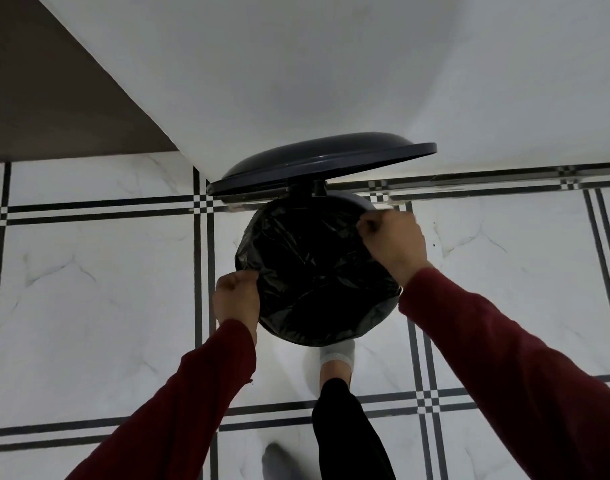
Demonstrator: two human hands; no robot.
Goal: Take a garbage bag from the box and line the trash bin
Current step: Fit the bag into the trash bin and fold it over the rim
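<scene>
A round dark grey trash bin [360, 201] stands on the tiled floor against a white wall, its lid [317, 164] tipped up behind it. A black garbage bag [314, 268] fills the bin's mouth and is folded over most of the rim. My left hand [237, 299] grips the bag's edge at the near left of the rim. My right hand [392, 239] pinches the bag's edge at the far right of the rim. The garbage bag box is not in view.
My foot in a white sock [338, 355] sits at the bin's front base, seemingly on the pedal. A second foot in a grey sock [279, 460] stands lower down. White floor tiles with black lines [99, 271] spread all around; the white wall [296, 71] rises behind.
</scene>
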